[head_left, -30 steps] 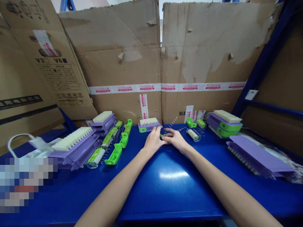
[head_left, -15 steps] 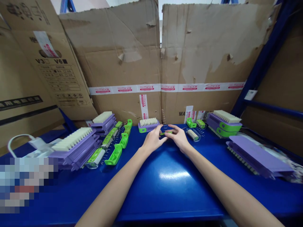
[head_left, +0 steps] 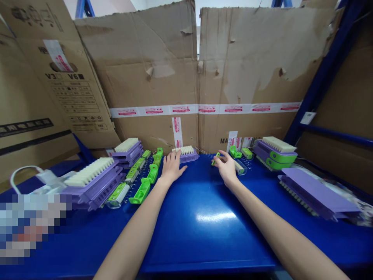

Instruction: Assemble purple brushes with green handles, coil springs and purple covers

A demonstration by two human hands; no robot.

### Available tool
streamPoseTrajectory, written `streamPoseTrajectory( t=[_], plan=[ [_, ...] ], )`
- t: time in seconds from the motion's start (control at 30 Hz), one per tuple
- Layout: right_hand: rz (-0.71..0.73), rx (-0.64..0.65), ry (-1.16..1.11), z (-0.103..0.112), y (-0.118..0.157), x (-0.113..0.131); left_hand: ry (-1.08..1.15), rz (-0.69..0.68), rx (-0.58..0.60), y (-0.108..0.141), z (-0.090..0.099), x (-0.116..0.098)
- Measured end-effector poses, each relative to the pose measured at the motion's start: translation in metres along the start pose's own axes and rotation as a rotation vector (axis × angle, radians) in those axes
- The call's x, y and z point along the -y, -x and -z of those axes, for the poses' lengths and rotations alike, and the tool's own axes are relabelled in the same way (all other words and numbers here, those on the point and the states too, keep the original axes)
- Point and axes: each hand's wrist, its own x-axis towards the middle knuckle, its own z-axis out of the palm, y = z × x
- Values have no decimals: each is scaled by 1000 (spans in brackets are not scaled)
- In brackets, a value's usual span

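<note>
My left hand [head_left: 171, 169] reaches to the left end of a purple brush [head_left: 189, 156] with cream bristles. Its fingers are stretched out over that end and hide the green cap there; whether they touch it I cannot tell. Between finger and thumb, my right hand [head_left: 227, 170] pinches a small flat green plastic piece [head_left: 215, 159], tilted up on edge. A thin coil spring [head_left: 204, 151] stretches between the brush's far side and this piece; whether it is attached I cannot see. Partly behind the right hand lies a clear case [head_left: 241, 167] with a cream insert.
Purple brushes [head_left: 90, 175] are stacked at left, beside rows of clear cases with green tops [head_left: 119, 194] and green caps [head_left: 141, 191]. At right are stacked brushes [head_left: 276, 153] and another purple brush bristles-down [head_left: 320, 190]. Cardboard [head_left: 154, 85] walls the back of the blue table [head_left: 186, 241].
My hands have parted. The left went left onto the brush's end; the right moved right with the green piece. The spring, upright before, now slants down to the right.
</note>
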Motion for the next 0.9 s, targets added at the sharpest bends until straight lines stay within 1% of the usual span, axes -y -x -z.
streamPoseTrajectory(
  t=[0.17, 0.37, 0.5, 0.57, 0.63, 0.7, 0.77, 0.8, 0.83, 0.9],
  plan=[
    [15, -105, 93, 6, -6, -3, -44, 13, -9, -2, 9, -6],
    [11, -153, 155, 13, -12, -6, 2, -14, -110, -4, 17, -3],
    [0, -182, 186, 16, -16, -7, 2, 7, -178, -5, 29, -3],
    [-3, -203, 192, 17, -17, -6, 26, -26, -191, -5, 34, -5],
    [-13, -213, 188, 18, -17, -5, 72, -87, -143, -4, 36, -7],
    [-26, -211, 178, 18, -16, -2, 101, -123, -23, -2, 35, -8],
    [-38, -209, 169, 18, -15, 3, 102, -119, 89, -1, 33, -9],
    [-40, -209, 164, 18, -14, 5, 97, -109, 110, -1, 32, -9],
    [-39, -209, 155, 17, -12, 8, 96, -101, 102, -2, 31, -9],
    [-21, -188, 124, 16, -9, 13, 111, -89, 20, -3, 30, -10]
  ],
)
